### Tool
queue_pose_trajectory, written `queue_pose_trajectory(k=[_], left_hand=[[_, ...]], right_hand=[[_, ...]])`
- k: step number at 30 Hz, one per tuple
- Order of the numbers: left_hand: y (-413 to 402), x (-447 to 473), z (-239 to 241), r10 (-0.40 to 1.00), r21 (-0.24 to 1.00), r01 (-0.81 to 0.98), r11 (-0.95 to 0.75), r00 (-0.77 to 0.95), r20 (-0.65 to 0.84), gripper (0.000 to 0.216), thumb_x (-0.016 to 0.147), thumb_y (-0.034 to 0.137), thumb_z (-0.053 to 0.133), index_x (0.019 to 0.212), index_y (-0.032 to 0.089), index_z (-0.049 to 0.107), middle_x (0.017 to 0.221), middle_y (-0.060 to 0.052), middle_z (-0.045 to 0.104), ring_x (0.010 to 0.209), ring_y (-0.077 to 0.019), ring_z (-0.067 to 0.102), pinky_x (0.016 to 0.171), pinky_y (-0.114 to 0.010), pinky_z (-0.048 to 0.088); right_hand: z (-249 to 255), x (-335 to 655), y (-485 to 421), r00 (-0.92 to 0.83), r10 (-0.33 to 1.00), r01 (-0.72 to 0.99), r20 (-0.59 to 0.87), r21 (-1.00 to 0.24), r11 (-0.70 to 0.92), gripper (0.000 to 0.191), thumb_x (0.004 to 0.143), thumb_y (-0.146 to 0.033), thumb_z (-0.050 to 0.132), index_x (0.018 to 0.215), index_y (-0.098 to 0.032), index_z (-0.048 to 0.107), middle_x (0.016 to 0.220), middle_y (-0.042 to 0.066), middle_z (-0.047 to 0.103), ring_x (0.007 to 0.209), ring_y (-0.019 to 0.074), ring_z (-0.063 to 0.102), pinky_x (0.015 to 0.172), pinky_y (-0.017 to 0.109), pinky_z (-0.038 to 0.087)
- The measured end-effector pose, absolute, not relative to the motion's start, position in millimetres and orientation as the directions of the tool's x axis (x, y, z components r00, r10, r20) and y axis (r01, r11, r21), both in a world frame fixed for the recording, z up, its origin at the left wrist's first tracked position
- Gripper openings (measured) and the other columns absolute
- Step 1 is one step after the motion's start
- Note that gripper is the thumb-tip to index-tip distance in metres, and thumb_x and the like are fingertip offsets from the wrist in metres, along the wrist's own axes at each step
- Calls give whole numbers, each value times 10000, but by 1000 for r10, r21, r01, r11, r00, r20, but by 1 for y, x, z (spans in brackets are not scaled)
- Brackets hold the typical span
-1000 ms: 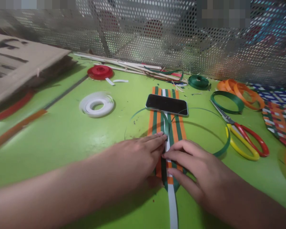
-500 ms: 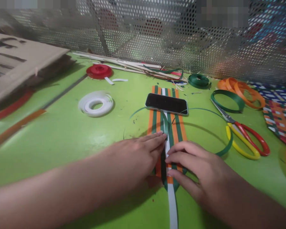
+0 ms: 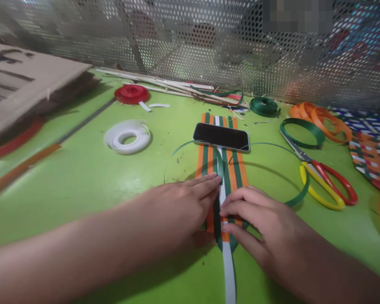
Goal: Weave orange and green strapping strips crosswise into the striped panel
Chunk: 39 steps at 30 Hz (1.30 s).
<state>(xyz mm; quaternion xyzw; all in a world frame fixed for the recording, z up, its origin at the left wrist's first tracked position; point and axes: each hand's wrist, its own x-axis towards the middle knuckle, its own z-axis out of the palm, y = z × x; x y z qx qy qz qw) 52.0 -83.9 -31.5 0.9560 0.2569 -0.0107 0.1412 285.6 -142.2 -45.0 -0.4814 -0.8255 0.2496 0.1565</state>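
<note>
Flat orange, green and white strips (image 3: 240, 169) lie side by side as a weave in front of me. My left hand (image 3: 190, 202) rests across their left part, fingers together, the fingertips pressed on a green strip (image 3: 220, 162) that curves up from the weave. My right hand (image 3: 259, 223) touches the white strip (image 3: 229, 270) in the middle with bent fingers, a gap between thumb and forefinger. That white strip runs toward me past an orange crosspiece. A phone (image 3: 221, 137) lies across the far part of the strips. My palms hide some of the weave.
Scissors (image 3: 323, 177) with yellow and red handles lie at right, near green (image 3: 264, 106) and orange rolls (image 3: 323, 122). At left are a white roll (image 3: 126, 137), a red roll (image 3: 131, 93) and cardboard (image 3: 28, 84). A perforated metal screen (image 3: 177, 42) stands behind.
Both hands stay almost where they were, on the strips. The view has shifted very slightly; nothing else has visibly moved.
</note>
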Motion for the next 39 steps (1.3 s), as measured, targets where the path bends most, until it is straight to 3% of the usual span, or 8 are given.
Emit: queue_pose_trajectory(k=[6,9,14,18,24,28,35,39], left_hand=[[-84,51,-34,465,240,476,-846,879,-105,362,1022,402,695,1244,129,784,1603,-163,583,1544,-279,503,1299,-348,390],[-81,45,-27,411,207,431,-878,902,-133,307,1067,311,603,1263,150,776,1624,-116,574,1604,-252,406,1327,-344,337],[-62,28,-19,351,300,388,-872,921,-169,714,937,76,477,1645,166,462,1729,-18,427,1646,-118,275,1299,-236,329],[-50,25,-30,328,294,352,-888,936,-131,649,1044,78,420,1682,193,409,1762,40,347,1659,-75,198,1337,-218,198],[-60,29,-48,431,204,445,-872,895,-112,583,1171,318,264,1740,192,273,1801,-52,162,1677,-220,105,1377,-425,160],[-68,34,-58,578,148,584,-798,811,-85,692,1167,528,175,1751,160,222,1796,-158,87,1671,-329,99,1361,-558,170],[-72,41,-62,650,107,653,-750,757,-65,765,1154,592,152,1744,111,232,1781,-217,69,1666,-386,115,1353,-596,158],[-71,42,-60,639,120,643,-757,766,-73,765,1153,584,163,1738,97,252,1779,-232,87,1663,-400,136,1353,-591,155]], right_hand=[[-44,284,-141,-484,875,718,3,-570,399,97,1039,-180,667,1078,-257,711,1124,-2,689,1077,181,651,977,329,514],[-44,286,-139,-488,873,710,-14,-587,388,107,1040,-191,667,1093,-269,717,1141,-6,700,1094,178,650,1000,318,503],[-43,292,-135,-492,869,697,-51,-622,358,103,1051,-212,654,1050,-284,727,1147,-21,703,1107,158,646,1010,287,488],[-40,293,-132,-510,856,675,-82,-655,339,119,1054,-213,656,1067,-299,736,1170,-32,699,1106,139,642,992,262,483],[-37,290,-131,-496,863,685,-101,-656,316,128,1051,-180,652,1028,-274,737,1140,-25,692,1064,135,631,962,258,487],[-36,291,-130,-510,854,680,-106,-657,324,121,1065,-205,639,1031,-276,730,1148,-27,687,1078,135,627,965,264,490],[-39,290,-132,-517,850,698,-100,-624,351,129,1089,-226,601,1032,-268,708,1158,-2,676,1096,163,630,976,304,507],[-42,289,-137,-529,847,699,-53,-593,400,163,1115,-251,544,1224,-288,659,1281,37,648,1188,192,632,1057,352,499]])
